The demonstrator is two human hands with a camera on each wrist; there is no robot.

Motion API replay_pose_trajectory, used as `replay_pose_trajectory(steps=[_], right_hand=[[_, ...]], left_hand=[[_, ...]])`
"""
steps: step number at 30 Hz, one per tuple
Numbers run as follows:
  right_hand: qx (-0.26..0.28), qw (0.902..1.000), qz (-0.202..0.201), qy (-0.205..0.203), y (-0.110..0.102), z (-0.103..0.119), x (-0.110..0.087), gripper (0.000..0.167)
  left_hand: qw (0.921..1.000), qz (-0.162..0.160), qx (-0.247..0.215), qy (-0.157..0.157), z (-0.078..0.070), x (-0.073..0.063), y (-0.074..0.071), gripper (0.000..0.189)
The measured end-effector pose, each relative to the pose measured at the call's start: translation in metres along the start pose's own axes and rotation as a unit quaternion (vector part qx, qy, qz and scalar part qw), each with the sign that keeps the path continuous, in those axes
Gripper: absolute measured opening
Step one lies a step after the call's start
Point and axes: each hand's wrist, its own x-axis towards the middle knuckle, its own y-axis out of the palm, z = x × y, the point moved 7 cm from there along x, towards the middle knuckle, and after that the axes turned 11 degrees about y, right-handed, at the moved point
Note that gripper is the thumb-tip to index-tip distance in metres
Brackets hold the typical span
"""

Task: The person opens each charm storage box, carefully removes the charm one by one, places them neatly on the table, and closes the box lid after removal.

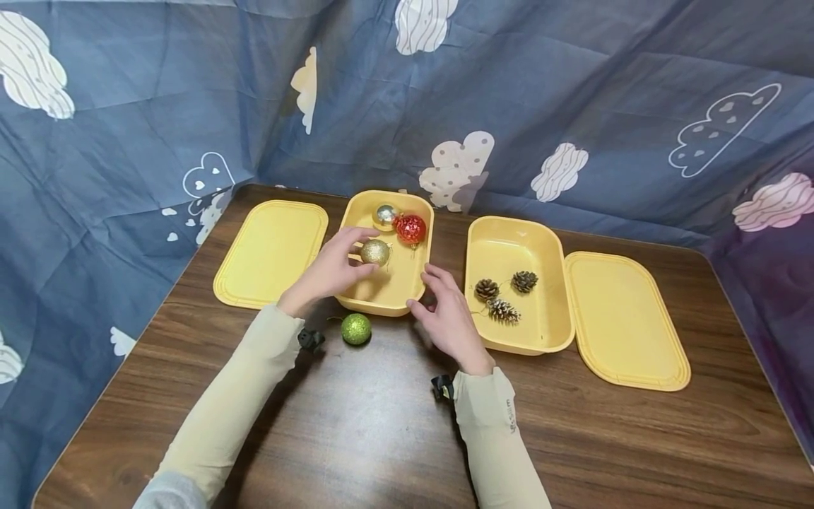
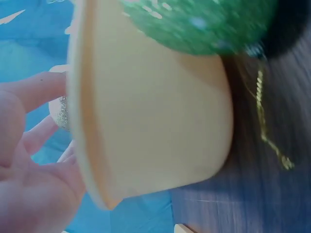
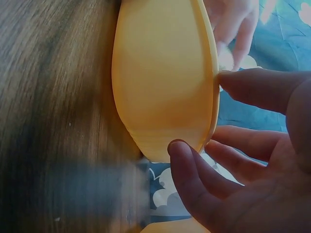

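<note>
In the head view my left hand [image 1: 329,270] reaches over the left yellow container [image 1: 375,308] and pinches a glittery gold ball ornament [image 1: 375,252] between thumb and fingers. That ball [image 2: 61,111] shows past the rim in the left wrist view. My right hand [image 1: 445,316] is at the container's near right corner, its thumb and relaxed fingertips [image 3: 228,80] against the rim. A silver ball ornament [image 1: 385,216] and a red ball ornament [image 1: 410,230] lie inside at the back. On the table just in front sits a glittery green ball ornament [image 1: 356,329] with a gold string.
A second yellow container [image 1: 540,322] to the right holds several pine cones [image 1: 504,311]. One yellow lid [image 1: 272,253] lies at the left, another yellow lid [image 1: 629,322] at the right. Behind the brown wooden table [image 1: 356,424] hangs a blue cloud-print cloth [image 1: 356,92].
</note>
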Motion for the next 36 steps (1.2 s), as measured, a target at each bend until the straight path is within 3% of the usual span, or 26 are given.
replay_pose_trajectory(steps=[5,10,18,24,36], right_hand=[[-0.001,1.0000,-0.005,-0.008,0.001,0.000,0.001,0.056],[-0.001,0.9999,-0.005,-0.011,0.000,0.001,0.001,0.056],[-0.001,1.0000,0.002,-0.008,0.000,0.002,0.000,0.056],[0.007,0.9999,0.012,-0.008,0.001,0.002,0.000,0.057],[0.016,0.9997,0.015,-0.013,0.000,0.001,0.000,0.056]], left_hand=[[0.9952,-0.037,-0.089,-0.017,-0.004,-0.008,-0.009,0.055],[0.9897,-0.061,-0.126,-0.031,-0.011,-0.016,-0.015,0.051],[0.9835,-0.088,-0.149,-0.051,-0.020,-0.029,-0.022,0.051],[0.9834,-0.088,-0.143,-0.068,-0.019,-0.039,-0.022,0.052],[0.9835,-0.085,-0.145,-0.066,-0.025,-0.053,-0.021,0.051]])
